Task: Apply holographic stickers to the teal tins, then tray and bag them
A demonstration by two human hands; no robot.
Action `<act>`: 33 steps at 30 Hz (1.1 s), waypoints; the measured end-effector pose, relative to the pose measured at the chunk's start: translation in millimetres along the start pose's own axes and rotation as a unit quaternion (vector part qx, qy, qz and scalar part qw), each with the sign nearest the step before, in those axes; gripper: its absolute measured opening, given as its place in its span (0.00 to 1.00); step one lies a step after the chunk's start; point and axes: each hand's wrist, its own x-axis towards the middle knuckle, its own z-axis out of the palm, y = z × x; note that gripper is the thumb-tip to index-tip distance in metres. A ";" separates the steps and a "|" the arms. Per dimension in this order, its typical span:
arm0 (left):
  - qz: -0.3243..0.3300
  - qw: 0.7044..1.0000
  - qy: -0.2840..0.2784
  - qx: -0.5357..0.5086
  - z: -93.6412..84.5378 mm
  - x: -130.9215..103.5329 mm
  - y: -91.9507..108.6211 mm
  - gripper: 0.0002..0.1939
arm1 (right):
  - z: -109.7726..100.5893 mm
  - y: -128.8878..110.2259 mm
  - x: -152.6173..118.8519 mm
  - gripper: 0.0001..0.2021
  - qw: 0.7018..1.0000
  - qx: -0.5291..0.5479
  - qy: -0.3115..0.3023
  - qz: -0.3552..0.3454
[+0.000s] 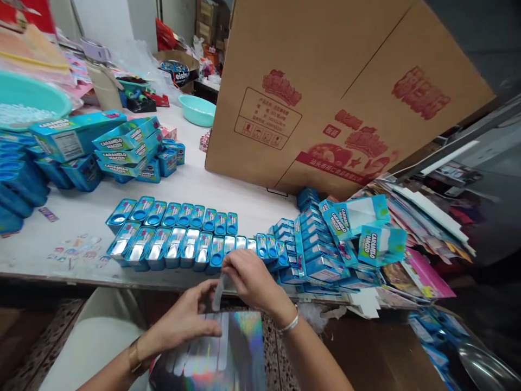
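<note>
At the bottom centre, the left hand (189,320), thumb and fingers parted, rests on a shiny iridescent sheet (240,347); the right hand (248,277), fingers pinched closed, holds a translucent strip (218,293) above it; mid-frame, blue tins (177,244) stand in rows; beyond, at upper right, a large cardboard box (317,81) stands tilted

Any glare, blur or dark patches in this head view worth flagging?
Head view: glare on the iridescent surface and metallic tin lids; smeared, soft detail toward the right edge; deep shadow below the table.
</note>
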 end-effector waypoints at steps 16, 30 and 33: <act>-0.051 0.978 0.194 -0.048 9.2 39.1 -15.2 0.29 | 23.5 41.0 63.2 0.02 0.989 -0.133 -0.036 -0.043; -0.056 0.988 0.134 0.061 -3.6 34.4 -26.1 0.31 | 26.7 39.4 50.2 0.16 0.998 0.027 0.054 -0.006; -0.035 0.993 0.015 0.112 -4.2 15.9 -3.3 0.21 | 2.4 16.8 7.6 0.14 0.997 0.061 0.052 0.008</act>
